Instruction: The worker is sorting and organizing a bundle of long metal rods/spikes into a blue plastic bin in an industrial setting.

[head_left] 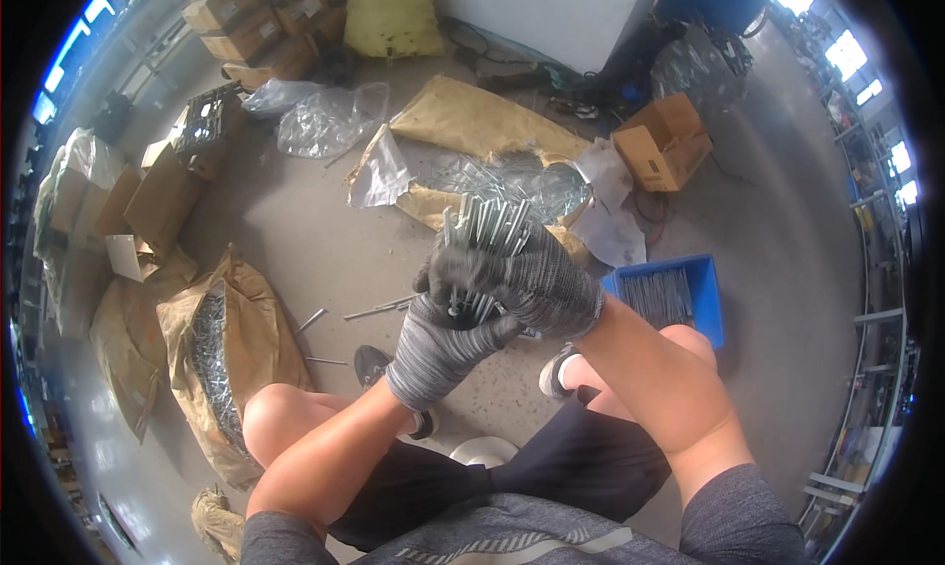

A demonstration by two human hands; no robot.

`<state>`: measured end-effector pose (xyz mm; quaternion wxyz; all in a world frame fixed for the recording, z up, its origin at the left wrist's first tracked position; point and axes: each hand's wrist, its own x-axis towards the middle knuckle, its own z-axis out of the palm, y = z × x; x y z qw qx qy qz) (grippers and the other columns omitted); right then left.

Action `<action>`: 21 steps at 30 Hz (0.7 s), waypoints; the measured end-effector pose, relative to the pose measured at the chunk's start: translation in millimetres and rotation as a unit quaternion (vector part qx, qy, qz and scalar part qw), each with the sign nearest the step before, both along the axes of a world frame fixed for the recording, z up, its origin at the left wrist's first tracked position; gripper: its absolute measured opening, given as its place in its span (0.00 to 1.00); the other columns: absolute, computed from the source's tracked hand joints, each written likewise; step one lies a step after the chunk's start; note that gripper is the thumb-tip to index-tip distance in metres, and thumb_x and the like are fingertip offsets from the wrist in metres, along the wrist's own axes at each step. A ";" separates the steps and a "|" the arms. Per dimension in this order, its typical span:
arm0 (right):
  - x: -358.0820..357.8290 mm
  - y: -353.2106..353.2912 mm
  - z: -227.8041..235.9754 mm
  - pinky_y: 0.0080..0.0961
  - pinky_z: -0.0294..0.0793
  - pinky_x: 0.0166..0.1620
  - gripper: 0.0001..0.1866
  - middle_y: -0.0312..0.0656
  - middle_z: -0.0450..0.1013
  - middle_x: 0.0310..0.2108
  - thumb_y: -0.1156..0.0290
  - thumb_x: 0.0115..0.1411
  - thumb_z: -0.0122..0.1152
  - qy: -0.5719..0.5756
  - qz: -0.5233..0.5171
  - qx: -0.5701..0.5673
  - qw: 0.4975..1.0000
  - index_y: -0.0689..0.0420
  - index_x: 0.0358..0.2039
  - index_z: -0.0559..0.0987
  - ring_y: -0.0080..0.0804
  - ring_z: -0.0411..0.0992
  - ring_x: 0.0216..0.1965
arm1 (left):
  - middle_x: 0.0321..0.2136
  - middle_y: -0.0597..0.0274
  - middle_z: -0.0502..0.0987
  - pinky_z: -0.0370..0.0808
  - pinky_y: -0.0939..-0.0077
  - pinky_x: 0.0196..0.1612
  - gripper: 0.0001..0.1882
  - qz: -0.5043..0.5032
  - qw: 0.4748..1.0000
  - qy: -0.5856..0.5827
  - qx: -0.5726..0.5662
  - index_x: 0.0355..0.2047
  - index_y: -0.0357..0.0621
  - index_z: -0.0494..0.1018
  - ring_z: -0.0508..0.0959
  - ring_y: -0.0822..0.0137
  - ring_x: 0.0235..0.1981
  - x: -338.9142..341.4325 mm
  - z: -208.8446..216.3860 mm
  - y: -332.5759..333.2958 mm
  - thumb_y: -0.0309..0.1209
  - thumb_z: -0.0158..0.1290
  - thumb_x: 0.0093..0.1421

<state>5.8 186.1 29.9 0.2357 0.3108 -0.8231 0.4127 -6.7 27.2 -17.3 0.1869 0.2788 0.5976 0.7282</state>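
Both of my hands wear grey knitted gloves and meet in front of me around a thick bundle of thin metal rods [489, 224]. My right hand [546, 284] wraps the bundle from above and the right side. Below it, my left hand [443, 344] is closed around the lower part, where a few rod ends poke out. The gloves hide the middle of the bundle. Just beyond the hands lies a torn brown paper sack [482, 112] with many loose rods [482, 179] spilling from its opening. A blue bin [705, 304] beside my right forearm holds rods laid side by side.
An open paper sack [271, 314] full of metal pieces stands by my left knee. Several loose rods [379, 308] lie on the floor. An open cardboard box [664, 147] sits far right; clear plastic bags [335, 120], a yellow sack [392, 14] and stacked cartons [241, 33] are farther back.
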 end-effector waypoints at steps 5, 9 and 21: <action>1.6 -21.1 3.5 0.23 0.75 0.38 0.08 0.36 0.73 0.28 0.66 0.68 0.57 -0.390 -0.004 -0.469 0.792 0.58 0.37 0.74 0.23 0.73 0.32 | 0.35 0.64 0.76 0.72 0.72 0.32 0.36 -0.078 0.966 -0.239 -0.065 0.61 0.47 0.63 0.74 0.72 0.31 0.5 7.0 -12.2 0.49 0.62 0.59; 2.2 -24.1 -3.2 0.25 0.76 0.39 0.07 0.37 0.73 0.28 0.69 0.70 0.52 -0.318 0.058 -0.616 0.719 0.58 0.40 0.75 0.24 0.74 0.32 | 0.47 0.60 0.77 0.76 0.62 0.46 0.45 0.019 0.833 -0.521 0.183 0.65 0.50 0.61 0.78 0.61 0.44 -3.6 6.1 -1.6 0.71 0.36 0.61; 9.6 -24.0 32.3 0.28 0.76 0.47 0.16 0.38 0.75 0.44 0.69 0.53 0.72 -0.350 0.001 -0.362 0.864 0.53 0.42 0.81 0.26 0.75 0.42 | 0.64 0.56 0.63 0.61 0.54 0.67 0.43 -0.101 0.828 -0.492 0.249 0.67 0.48 0.58 0.64 0.58 0.64 -8.3 8.8 -9.4 0.67 0.36 0.64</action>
